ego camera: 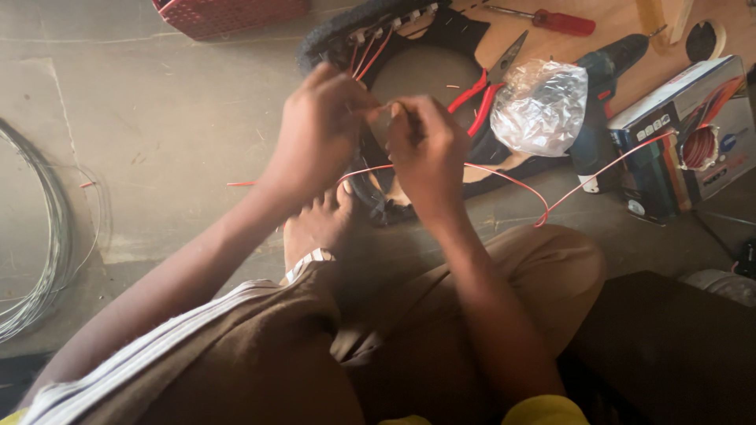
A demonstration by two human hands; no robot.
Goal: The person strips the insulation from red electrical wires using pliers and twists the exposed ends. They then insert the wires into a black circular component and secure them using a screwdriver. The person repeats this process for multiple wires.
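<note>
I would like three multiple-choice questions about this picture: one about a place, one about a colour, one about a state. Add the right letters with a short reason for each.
1. Where does the screwdriver lie?
A. at the top, on the wooden board
B. inside the red basket
C. on the person's knee

2. What colour is the thin wire that runs from the hands to the box?
A. blue
B. red
C. white

3. What is the state of the left hand and right hand?
A. both lie flat on the floor
B. both are raised, fingertips pinched together on a wire end
C. one holds the drill

Answers: 1 A, it rests on the board near the top edge. 2 B, the strand is red along its length. 3 B, the fingertips meet between the hands.
</note>
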